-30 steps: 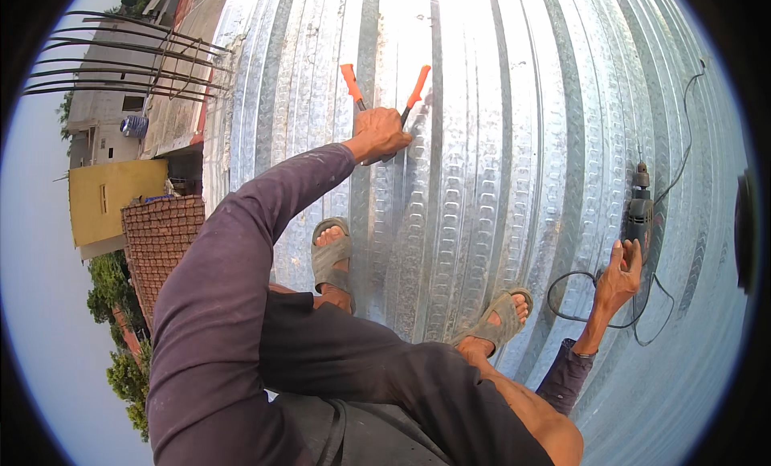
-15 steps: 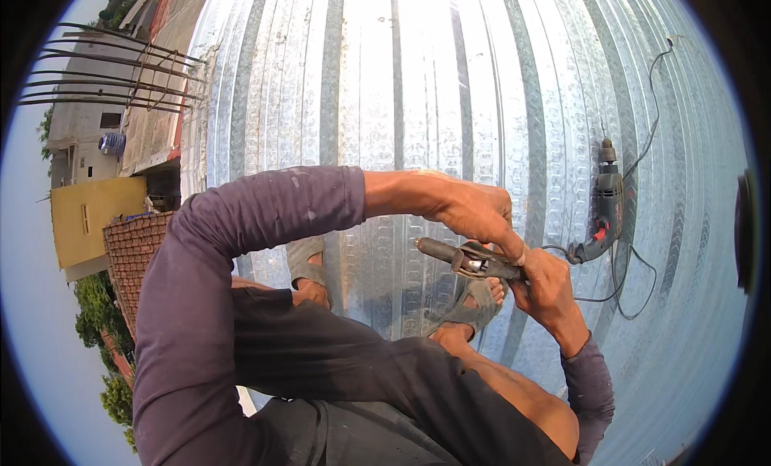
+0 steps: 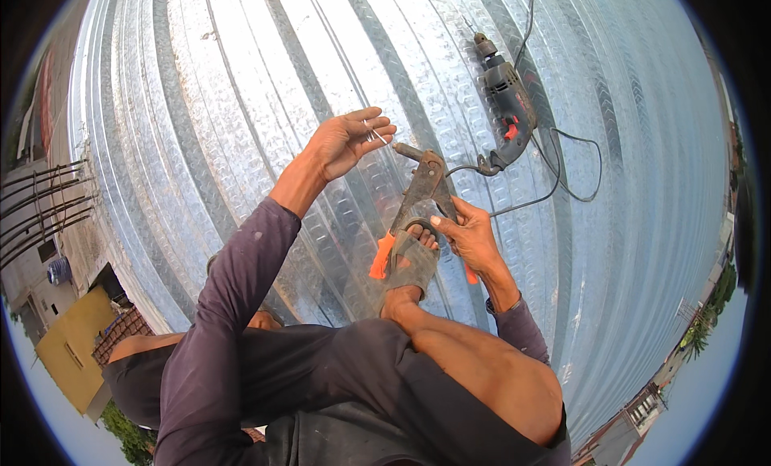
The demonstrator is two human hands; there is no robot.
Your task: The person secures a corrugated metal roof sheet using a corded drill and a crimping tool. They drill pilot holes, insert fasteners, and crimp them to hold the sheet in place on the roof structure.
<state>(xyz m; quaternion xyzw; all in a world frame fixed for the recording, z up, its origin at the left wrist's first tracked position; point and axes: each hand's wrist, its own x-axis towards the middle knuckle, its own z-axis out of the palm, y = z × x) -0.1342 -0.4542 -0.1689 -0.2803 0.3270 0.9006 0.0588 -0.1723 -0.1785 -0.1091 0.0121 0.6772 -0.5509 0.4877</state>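
While the left hand (image 3: 341, 143) pinches pins (image 3: 372, 133) between its fingers, the right hand (image 3: 474, 238) grips a riveter (image 3: 427, 175). A drill (image 3: 507, 103) lies on the metal deck (image 3: 265, 104)

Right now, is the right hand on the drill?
No, the right hand holds the riveter; the drill lies apart on the sheeting.

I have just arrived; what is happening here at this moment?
A person crouches on ribbed metal sheeting. The right hand holds an orange-gripped tool by one handle; the left hand holds thin silvery pins close to its nose. A corded drill lies on the sheeting nearby, untouched.
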